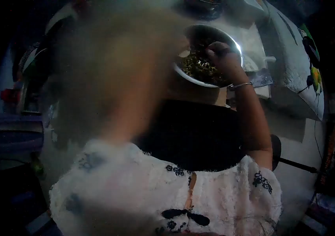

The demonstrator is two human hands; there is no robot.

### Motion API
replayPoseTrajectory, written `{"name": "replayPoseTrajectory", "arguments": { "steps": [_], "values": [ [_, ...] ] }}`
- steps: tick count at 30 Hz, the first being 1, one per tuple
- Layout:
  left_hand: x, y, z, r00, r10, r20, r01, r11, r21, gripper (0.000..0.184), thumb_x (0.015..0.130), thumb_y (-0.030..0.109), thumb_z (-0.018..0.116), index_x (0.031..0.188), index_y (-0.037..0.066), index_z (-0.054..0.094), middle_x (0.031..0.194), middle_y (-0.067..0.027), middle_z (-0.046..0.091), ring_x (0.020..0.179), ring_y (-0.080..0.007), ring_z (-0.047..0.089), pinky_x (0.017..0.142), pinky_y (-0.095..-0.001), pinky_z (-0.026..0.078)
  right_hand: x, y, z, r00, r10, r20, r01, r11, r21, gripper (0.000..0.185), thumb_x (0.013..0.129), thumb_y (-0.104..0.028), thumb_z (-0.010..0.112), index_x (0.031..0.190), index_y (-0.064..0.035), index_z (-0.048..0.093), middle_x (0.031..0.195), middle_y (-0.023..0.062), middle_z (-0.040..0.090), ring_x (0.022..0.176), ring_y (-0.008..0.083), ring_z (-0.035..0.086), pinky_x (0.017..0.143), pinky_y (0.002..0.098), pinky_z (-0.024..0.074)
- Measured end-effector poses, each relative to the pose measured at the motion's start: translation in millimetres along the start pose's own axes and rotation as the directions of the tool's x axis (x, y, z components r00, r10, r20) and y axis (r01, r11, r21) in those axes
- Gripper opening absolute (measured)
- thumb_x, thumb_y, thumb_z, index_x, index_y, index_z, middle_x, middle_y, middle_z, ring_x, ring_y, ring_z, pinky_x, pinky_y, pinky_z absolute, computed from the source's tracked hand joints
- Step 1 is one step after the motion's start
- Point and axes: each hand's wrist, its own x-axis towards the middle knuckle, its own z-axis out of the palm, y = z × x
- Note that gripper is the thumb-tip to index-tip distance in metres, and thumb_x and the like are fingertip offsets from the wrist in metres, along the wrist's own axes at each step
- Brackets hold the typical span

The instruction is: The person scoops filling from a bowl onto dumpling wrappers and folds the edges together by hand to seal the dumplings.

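Observation:
A round metal bowl (197,82) with a shiny rim holds dark green, chopped leafy stuff (195,67). My right hand (223,58) reaches over the bowl's right side, its fingers curled down at the leafy stuff; whatever they pinch is too dark to make out. On the right wrist is a bangle (241,84). My left hand (178,46) is at the bowl's left rim, mostly lost in a hazy smear over that side of the view. Something pale shows by its fingertips, but its grip is hidden.
Under the bowl is a brown cardboard-like surface (214,95). A dark round container (203,8) stands beyond the bowl. To the right lie a bluish packet (262,78) and a large pale block-like object (293,59). Something red (10,95) sits at far left.

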Motion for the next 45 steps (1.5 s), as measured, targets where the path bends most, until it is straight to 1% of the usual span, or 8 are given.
{"name": "replayPoseTrajectory", "arguments": {
  "steps": [7, 11, 12, 14, 16, 20, 22, 45],
  "values": [
    [4.5, -7.5, 3.9, 0.996, -0.088, 0.015, 0.089, 0.987, -0.133, 0.026, 0.082, 0.032, 0.063, 0.097, 0.011, 0.067, 0.089, -0.0095, 0.065, 0.084, -0.0222, 0.061, 0.070, -0.0378, 0.049, 2.0, 13.7, -1.7, 0.932, 0.345, -0.115, -0.234, 0.810, 0.537, 0.028, 0.084, -0.028, 0.063, 0.083, -0.0004, 0.065, 0.069, 0.0074, 0.064, 0.064, 0.0171, 0.062, 0.057, 0.0283, 0.0462],
    [5.0, -10.3, 12.4, 0.971, -0.199, 0.135, 0.239, 0.745, -0.622, 0.025, 0.086, 0.024, 0.057, 0.105, 0.009, 0.063, 0.090, -0.0100, 0.064, 0.081, -0.0201, 0.061, 0.069, -0.0337, 0.050, 3.8, -7.2, 3.1, 0.838, 0.545, 0.036, -0.458, 0.665, 0.590, 0.024, 0.087, -0.022, 0.059, 0.096, 0.0005, 0.061, 0.078, 0.0054, 0.064, 0.065, 0.0140, 0.061, 0.058, 0.0279, 0.0456],
    [3.0, -8.7, 12.8, 0.972, -0.205, 0.115, 0.225, 0.668, -0.709, 0.025, 0.087, 0.021, 0.055, 0.108, 0.007, 0.061, 0.092, -0.0104, 0.064, 0.080, -0.0189, 0.060, 0.069, -0.0319, 0.050, 5.7, 32.3, 16.9, 0.949, 0.315, -0.031, -0.264, 0.843, 0.468, 0.024, 0.087, -0.021, 0.059, 0.098, -0.0005, 0.061, 0.082, 0.0059, 0.064, 0.068, 0.0154, 0.062, 0.059, 0.0286, 0.0469],
    [2.9, -3.1, 5.4, 0.976, -0.211, 0.052, 0.210, 0.858, -0.469, 0.026, 0.087, 0.019, 0.054, 0.109, 0.006, 0.060, 0.095, -0.0101, 0.063, 0.079, -0.0178, 0.060, 0.069, -0.0314, 0.050, 7.7, 72.4, 31.8, 0.997, -0.023, -0.073, 0.040, 0.970, 0.238, 0.027, 0.085, -0.021, 0.061, 0.105, -0.0037, 0.058, 0.091, 0.0074, 0.065, 0.072, 0.0194, 0.064, 0.060, 0.0303, 0.0497],
    [5.1, -8.1, 5.5, 0.980, -0.197, -0.005, 0.193, 0.964, -0.183, 0.026, 0.087, 0.017, 0.053, 0.110, 0.005, 0.059, 0.097, -0.0099, 0.063, 0.078, -0.0167, 0.059, 0.069, -0.0308, 0.050, 5.0, 3.9, 6.6, 0.834, 0.500, 0.232, -0.506, 0.528, 0.682, 0.033, 0.083, -0.022, 0.064, 0.110, -0.0059, 0.055, 0.103, 0.0096, 0.062, 0.081, 0.0226, 0.064, 0.065, 0.0326, 0.0528],
    [14.6, -34.6, 7.5, 0.992, -0.105, 0.068, 0.124, 0.869, -0.478, 0.029, 0.085, 0.020, 0.055, 0.111, 0.008, 0.060, 0.099, -0.0066, 0.062, 0.079, -0.0161, 0.058, 0.070, -0.0334, 0.048, -0.9, 33.3, 14.7, 0.982, 0.188, 0.012, -0.173, 0.879, 0.445, 0.029, 0.086, -0.025, 0.062, 0.100, 0.0004, 0.058, 0.098, 0.0105, 0.062, 0.078, 0.0223, 0.064, 0.065, 0.0339, 0.0539],
    [27.0, -54.0, 6.9, 0.990, -0.135, 0.040, 0.140, 0.905, -0.402, 0.029, 0.085, 0.020, 0.055, 0.112, 0.008, 0.060, 0.099, -0.0057, 0.063, 0.079, -0.0159, 0.058, 0.071, -0.0337, 0.047, -1.4, 14.9, 7.2, 0.836, 0.509, 0.205, -0.426, 0.366, 0.827, 0.033, 0.087, -0.028, 0.060, 0.096, 0.0039, 0.058, 0.095, 0.0123, 0.061, 0.077, 0.0240, 0.064, 0.063, 0.0350, 0.0545],
    [-33.4, 7.9, -23.2, 0.984, -0.155, -0.083, 0.100, 0.884, -0.458, 0.036, 0.084, 0.015, 0.047, 0.119, 0.012, 0.055, 0.097, -0.0107, 0.064, 0.072, -0.0162, 0.062, 0.056, -0.0309, 0.051, -0.9, 35.9, 6.0, 0.774, 0.566, 0.285, -0.363, 0.027, 0.931, 0.021, 0.089, -0.023, 0.058, 0.096, -0.0034, 0.053, 0.084, 0.0083, 0.055, 0.077, 0.0230, 0.056, 0.068, 0.0409, 0.0555]
  ]
}}
